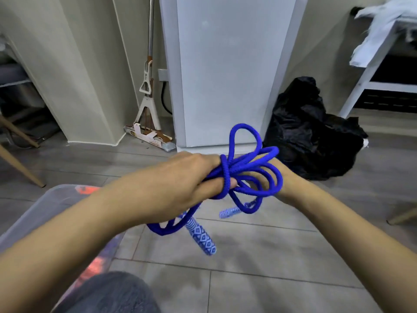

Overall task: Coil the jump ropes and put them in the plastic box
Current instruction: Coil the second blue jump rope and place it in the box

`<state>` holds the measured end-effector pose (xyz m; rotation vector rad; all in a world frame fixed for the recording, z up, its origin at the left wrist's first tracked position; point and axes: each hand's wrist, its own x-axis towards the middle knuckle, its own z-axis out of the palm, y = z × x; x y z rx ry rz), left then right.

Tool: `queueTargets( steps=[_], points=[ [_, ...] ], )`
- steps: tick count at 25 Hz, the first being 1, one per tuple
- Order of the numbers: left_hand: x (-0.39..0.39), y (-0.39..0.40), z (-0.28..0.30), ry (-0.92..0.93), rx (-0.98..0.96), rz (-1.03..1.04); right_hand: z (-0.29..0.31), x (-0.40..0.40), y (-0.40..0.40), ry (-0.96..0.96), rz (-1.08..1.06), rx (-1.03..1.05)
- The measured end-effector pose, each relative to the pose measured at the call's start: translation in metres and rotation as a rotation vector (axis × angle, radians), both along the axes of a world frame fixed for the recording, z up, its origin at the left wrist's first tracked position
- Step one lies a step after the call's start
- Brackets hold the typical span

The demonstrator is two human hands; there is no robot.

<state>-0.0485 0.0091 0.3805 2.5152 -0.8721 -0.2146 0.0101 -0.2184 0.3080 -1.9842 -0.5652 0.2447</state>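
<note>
**Rope bundle gripped in both hands above the floor**

Blue jump rope sits bunched in mid-air between the two hands, with every place below given relative to that bundle. Left hand comes in from the bundle's left side, its fingers curled round the gathered strands and its thumb tucked under a turn of cord that wraps crosswise around the bunch. Right hand lies on the bundle's far right side, mostly hidden behind the loops; its fingers reach into the coils and seem to hold them, though how exactly they grip cannot be made out. Several loops fan upward and to the right from the wrapped point. Two patterned blue-and-white handles hang beneath the bundle: the nearer handle dangles straight below the left hand, the farther handle just below the loops, blurred.

Plastic box, clear-walled, stands low and to the left of the bundle, under the left forearm, with something orange showing through its side. Beyond the bundle rises a white cabinet. A black bag slumps on the floor behind and to the right of the loops, and a mop leans against the wall behind and to the left.
</note>
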Motion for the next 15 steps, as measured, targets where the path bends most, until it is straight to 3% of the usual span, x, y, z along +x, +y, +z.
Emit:
queueTargets(
  steps=[4,7,10,11,15],
  points=[
    [0.036,0.010,-0.033,-0.079,-0.135,0.346,-0.006,-0.013,0.007,0.106,-0.069,-0.076],
    [0.053,-0.003,-0.055,0.010,-0.317,0.527,-0.001,-0.022,0.024,-0.026,-0.048,-0.252],
    [0.060,-0.010,-0.071,-0.001,-0.158,0.409,0.022,-0.033,0.036,-0.526,-0.133,-0.713],
    [0.057,-0.010,-0.073,0.000,-0.060,0.334,0.031,-0.035,0.039,-0.640,-0.163,-0.754],
    [0.039,-0.012,-0.072,0.104,0.055,0.098,0.040,-0.031,0.028,-0.534,-0.067,-0.659]
  ],
)
